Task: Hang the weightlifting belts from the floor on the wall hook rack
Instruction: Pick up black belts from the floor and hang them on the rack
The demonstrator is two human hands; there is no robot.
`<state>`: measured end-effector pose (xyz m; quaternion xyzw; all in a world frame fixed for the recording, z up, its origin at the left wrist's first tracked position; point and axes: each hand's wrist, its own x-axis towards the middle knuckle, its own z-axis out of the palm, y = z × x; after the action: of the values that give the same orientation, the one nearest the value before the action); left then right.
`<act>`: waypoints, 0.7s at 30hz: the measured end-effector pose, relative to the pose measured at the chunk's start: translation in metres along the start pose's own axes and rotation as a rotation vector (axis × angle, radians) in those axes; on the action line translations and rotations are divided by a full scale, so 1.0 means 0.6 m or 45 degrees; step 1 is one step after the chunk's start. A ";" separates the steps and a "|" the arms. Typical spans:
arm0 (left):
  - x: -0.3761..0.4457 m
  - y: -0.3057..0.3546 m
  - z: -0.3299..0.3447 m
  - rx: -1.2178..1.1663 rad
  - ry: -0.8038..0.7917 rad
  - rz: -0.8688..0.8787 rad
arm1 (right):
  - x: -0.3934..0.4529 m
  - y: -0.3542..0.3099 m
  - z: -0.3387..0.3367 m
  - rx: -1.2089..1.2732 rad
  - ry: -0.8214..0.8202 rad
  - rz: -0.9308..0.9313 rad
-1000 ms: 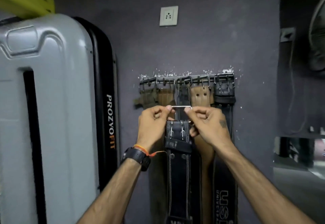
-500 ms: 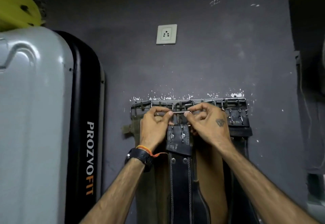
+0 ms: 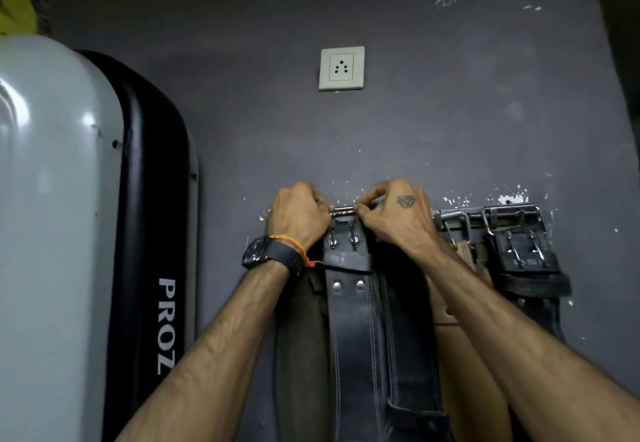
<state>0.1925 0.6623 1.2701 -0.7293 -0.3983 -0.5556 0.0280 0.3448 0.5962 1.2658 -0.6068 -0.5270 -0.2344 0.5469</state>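
Against dark wall, black stitched belt [image 3: 349,320], steel buckle [image 3: 342,210] pinched by both hands' fingers [image 3: 323,204].

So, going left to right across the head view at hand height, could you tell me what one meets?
Grey rounded machine housing → black padded panel with white lettering → left hand → silver belt buckle bar → right hand → black leather belt on the wall hook rack.
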 end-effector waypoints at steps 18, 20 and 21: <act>-0.122 -0.034 0.028 -0.153 0.239 0.344 | -0.123 0.046 -0.011 -0.032 -0.018 -0.224; -0.186 -0.048 0.044 -0.368 0.237 0.370 | -0.184 0.056 -0.012 0.135 -0.024 -0.195; -0.217 -0.054 0.051 -0.473 0.220 0.378 | -0.214 0.060 -0.015 0.236 -0.024 -0.185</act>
<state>0.1883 0.6277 1.1365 -0.7223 -0.1742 -0.6693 0.0087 0.3369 0.5442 1.1427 -0.5160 -0.5943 -0.2179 0.5771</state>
